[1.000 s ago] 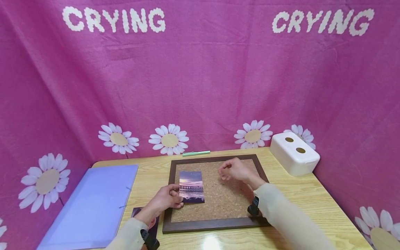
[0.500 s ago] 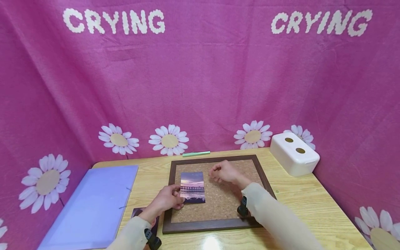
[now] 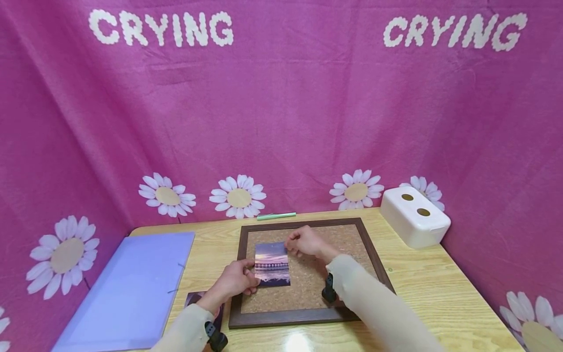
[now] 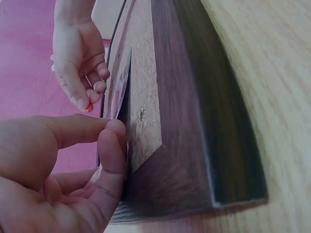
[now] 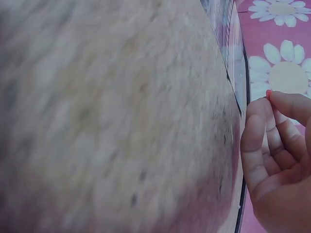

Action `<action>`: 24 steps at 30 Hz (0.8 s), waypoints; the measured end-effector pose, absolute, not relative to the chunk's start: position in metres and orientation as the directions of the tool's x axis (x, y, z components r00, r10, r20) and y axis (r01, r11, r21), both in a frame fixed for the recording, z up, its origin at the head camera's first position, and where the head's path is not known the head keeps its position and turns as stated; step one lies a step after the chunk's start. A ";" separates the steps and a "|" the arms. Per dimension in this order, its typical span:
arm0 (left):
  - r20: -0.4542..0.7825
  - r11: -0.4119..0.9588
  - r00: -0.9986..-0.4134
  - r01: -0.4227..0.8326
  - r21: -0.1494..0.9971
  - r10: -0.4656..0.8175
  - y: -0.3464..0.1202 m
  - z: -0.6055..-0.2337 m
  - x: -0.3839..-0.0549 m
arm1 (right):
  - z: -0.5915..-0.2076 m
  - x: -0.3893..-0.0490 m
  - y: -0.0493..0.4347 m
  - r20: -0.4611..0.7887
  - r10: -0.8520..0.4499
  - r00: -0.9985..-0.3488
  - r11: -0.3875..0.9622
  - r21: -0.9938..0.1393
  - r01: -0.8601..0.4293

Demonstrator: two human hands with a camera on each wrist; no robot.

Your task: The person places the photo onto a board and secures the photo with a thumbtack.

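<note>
A photo (image 3: 271, 261) of a pier at sunset lies over the left part of a cork board (image 3: 316, 281) with a dark wooden frame. My left hand (image 3: 237, 279) pinches the photo's lower left edge between thumb and fingers. In the left wrist view the photo's near side stands slightly off the cork. At the photo's upper right corner is my right hand (image 3: 305, 242), its thumb and fingertip pinching a tiny red push pin (image 4: 89, 107). Only the pin's red end shows in the wrist views; the rest is hidden by the fingers.
A lilac folder (image 3: 132, 288) lies on the table at the left. Partly under my left forearm is a dark picture card (image 3: 192, 297). A green pen (image 3: 276, 216) rests behind the board, and a white box (image 3: 415, 217) with two round holes stands at the back right.
My right hand has moved left across the cork to the photo's upper right corner. The photo and my left hand have shifted very slightly to the right.
</note>
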State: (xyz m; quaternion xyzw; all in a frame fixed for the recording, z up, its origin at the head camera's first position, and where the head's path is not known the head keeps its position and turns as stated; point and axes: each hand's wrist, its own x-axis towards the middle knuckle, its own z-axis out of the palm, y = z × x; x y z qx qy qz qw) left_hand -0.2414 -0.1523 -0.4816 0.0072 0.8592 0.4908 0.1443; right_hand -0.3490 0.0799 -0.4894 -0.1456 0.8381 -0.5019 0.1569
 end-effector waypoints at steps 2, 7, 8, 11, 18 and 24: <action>-0.244 0.517 -0.958 -0.132 0.846 0.153 -0.152 -0.482 -0.242 | -0.490 -0.350 0.075 -0.125 -0.407 -0.905 0.448 -0.891 -0.078; -0.239 0.507 -0.959 -0.131 0.852 0.154 -0.153 -0.483 -0.243 | -0.493 -0.352 0.065 -0.130 -0.404 -0.905 0.443 -0.894 -0.069; -0.237 0.507 -0.959 -0.130 0.852 0.153 -0.153 -0.483 -0.243 | -0.493 -0.352 0.063 -0.127 -0.405 -0.905 0.444 -0.893 -0.073; -0.234 0.509 -0.960 -0.126 0.852 0.155 -0.153 -0.483 -0.243 | -0.494 -0.353 0.058 -0.124 -0.408 -0.905 0.439 -0.895 -0.076; -0.229 0.517 -0.959 -0.113 0.848 0.166 -0.153 -0.482 -0.241 | -0.493 -0.355 0.049 -0.137 -0.368 -0.920 0.529 -0.844 -0.086; -0.233 0.514 -0.958 -0.119 0.849 0.164 -0.153 -0.482 -0.242 | -0.493 -0.357 0.043 -0.105 -0.326 -0.939 0.641 -0.755 -0.138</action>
